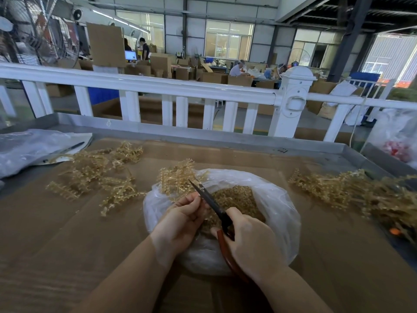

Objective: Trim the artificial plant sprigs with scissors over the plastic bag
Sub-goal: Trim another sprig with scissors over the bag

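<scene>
A clear plastic bag (pixel 270 199) lies open on the cardboard-covered table, with a heap of golden cut pieces (pixel 237 197) inside. My left hand (pixel 180 220) pinches a golden plastic sprig (pixel 177 177) that stands up over the bag's far left rim. My right hand (pixel 250 240) grips scissors (pixel 207 196) with dark blades and red-brown handles. The blades point up and left, with their tips at the sprig. They look nearly closed.
Several loose golden sprigs (pixel 99 172) lie scattered at the left. A larger pile of sprigs (pixel 361 190) sits at the right. A second plastic bag (pixel 29 147) lies at the far left. A white railing (pixel 158 89) runs behind the table's raised metal edge (pixel 248 141).
</scene>
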Motion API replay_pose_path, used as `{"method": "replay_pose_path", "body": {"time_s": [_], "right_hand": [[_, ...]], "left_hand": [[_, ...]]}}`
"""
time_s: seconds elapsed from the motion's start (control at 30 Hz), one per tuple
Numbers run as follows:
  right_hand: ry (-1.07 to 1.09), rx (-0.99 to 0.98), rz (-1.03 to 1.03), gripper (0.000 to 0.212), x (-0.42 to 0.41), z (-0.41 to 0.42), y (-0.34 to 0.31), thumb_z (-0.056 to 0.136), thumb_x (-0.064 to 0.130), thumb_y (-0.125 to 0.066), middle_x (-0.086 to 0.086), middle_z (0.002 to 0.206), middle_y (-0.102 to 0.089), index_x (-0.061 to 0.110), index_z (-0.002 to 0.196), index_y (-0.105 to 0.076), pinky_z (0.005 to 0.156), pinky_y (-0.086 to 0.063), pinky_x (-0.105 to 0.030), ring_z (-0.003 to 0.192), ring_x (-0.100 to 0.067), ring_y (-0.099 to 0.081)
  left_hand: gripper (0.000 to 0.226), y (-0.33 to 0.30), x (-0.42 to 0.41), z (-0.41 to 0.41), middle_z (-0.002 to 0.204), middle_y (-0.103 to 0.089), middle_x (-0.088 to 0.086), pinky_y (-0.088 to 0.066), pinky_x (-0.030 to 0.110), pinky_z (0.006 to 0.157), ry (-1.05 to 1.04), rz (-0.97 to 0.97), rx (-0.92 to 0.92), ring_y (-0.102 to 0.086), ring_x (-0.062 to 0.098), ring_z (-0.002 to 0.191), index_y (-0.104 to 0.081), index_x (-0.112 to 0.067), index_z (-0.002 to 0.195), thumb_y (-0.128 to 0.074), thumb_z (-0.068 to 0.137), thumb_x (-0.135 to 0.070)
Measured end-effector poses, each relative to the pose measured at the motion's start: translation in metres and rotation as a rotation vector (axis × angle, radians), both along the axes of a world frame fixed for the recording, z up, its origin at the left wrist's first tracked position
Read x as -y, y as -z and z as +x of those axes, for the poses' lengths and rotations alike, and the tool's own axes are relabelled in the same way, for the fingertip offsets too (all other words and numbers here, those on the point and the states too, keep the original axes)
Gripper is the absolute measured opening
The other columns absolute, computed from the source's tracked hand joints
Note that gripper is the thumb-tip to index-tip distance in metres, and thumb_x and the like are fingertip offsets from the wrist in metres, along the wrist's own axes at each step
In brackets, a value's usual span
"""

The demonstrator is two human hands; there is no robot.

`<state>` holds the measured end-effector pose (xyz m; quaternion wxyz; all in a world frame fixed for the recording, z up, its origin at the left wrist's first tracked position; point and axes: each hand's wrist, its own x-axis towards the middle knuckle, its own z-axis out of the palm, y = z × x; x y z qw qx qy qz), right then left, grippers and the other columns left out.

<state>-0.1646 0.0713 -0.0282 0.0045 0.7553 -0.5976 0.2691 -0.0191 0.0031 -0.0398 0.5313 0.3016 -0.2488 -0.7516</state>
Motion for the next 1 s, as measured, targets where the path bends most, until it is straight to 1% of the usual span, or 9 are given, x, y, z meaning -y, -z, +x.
{"method": "replay_pose_path", "body": {"time_s": [0.1,0.27,0.3,0.37,0.5,0.6,0.73,0.87,1.0], "right_hand": [[-0.009,-0.022,0.005,0.032,0.001,0.001,0.000,0.093,0.055,-0.041,0.008,0.091,-0.062,0.029,0.110,-0.047,0.075,-0.047,-0.022,0.087,-0.011,-0.060],[-0.004,-0.036,-0.008,0.030,0.000,0.001,0.000,0.094,0.052,-0.039,0.006,0.089,-0.062,0.027,0.109,-0.048,0.069,-0.041,-0.021,0.085,-0.012,-0.061],[-0.002,-0.038,-0.012,0.029,0.000,0.001,0.001,0.094,0.051,-0.039,0.006,0.089,-0.062,0.028,0.109,-0.048,0.067,-0.040,-0.020,0.085,-0.012,-0.060],[0.000,-0.041,-0.017,0.029,0.000,0.001,0.001,0.094,0.051,-0.038,0.007,0.088,-0.061,0.028,0.108,-0.048,0.065,-0.038,-0.019,0.084,-0.011,-0.060],[0.003,-0.037,-0.028,0.027,0.000,-0.001,0.002,0.094,0.051,-0.039,0.008,0.085,-0.061,0.028,0.105,-0.049,0.064,-0.039,-0.019,0.083,-0.011,-0.060],[-0.007,-0.030,-0.023,0.030,-0.001,-0.001,0.003,0.093,0.055,-0.041,0.008,0.087,-0.062,0.029,0.107,-0.049,0.069,-0.044,-0.019,0.083,-0.010,-0.060],[-0.006,-0.038,-0.047,0.035,-0.001,-0.001,0.005,0.091,0.060,-0.041,0.009,0.087,-0.060,0.030,0.107,-0.048,0.067,-0.043,-0.018,0.082,-0.009,-0.059],[-0.017,-0.057,-0.049,0.040,0.000,0.000,0.007,0.091,0.062,-0.037,0.008,0.088,-0.061,0.028,0.110,-0.047,0.066,-0.042,-0.018,0.082,-0.010,-0.059],[-0.004,-0.094,-0.038,0.044,0.002,-0.001,0.007,0.092,0.064,-0.034,0.005,0.093,-0.063,0.026,0.111,-0.045,0.070,-0.046,-0.022,0.087,-0.013,-0.061]], "left_hand": [[0.017,-0.002,-0.002,0.000,0.077,-0.065,0.009,-0.047,0.026,0.083,0.006,0.006,-0.021,-0.062,0.016,0.071,-0.060,-0.006,0.079,-0.049,0.089,0.002],[0.020,-0.004,-0.003,0.000,0.071,-0.066,0.006,-0.053,0.025,0.071,0.005,0.014,0.003,-0.065,0.014,0.063,-0.059,-0.008,0.078,-0.047,0.091,0.001],[0.019,-0.005,-0.004,0.000,0.069,-0.065,0.005,-0.052,0.027,0.072,-0.001,0.024,0.004,-0.064,0.014,0.063,-0.060,-0.009,0.080,-0.048,0.091,0.000],[0.009,-0.006,-0.004,0.000,0.076,-0.066,0.006,-0.048,0.031,0.082,-0.004,0.035,0.002,-0.062,0.017,0.073,-0.063,-0.008,0.087,-0.055,0.086,-0.008],[0.016,-0.003,-0.004,0.000,0.096,-0.065,0.011,-0.046,0.034,0.089,-0.021,0.005,-0.011,-0.061,0.020,0.089,-0.063,-0.007,0.093,-0.059,0.079,-0.010],[0.008,-0.003,-0.003,-0.001,0.091,-0.065,0.010,-0.046,0.032,0.083,-0.025,-0.005,0.005,-0.061,0.019,0.084,-0.061,-0.009,0.088,-0.056,0.082,-0.006],[0.014,-0.008,-0.002,-0.001,0.078,-0.070,0.007,-0.047,0.031,0.081,-0.020,0.051,0.034,-0.066,0.015,0.071,-0.061,-0.007,0.084,-0.049,0.090,-0.001],[0.017,-0.013,-0.004,-0.002,0.078,-0.070,0.009,-0.044,0.035,0.092,-0.010,0.104,0.006,-0.063,0.020,0.081,-0.061,-0.005,0.084,-0.047,0.092,0.001],[0.017,-0.016,-0.007,-0.002,0.083,-0.069,0.009,-0.043,0.032,0.090,0.006,0.113,0.019,-0.061,0.020,0.083,-0.061,-0.005,0.087,-0.046,0.093,0.000]]}}
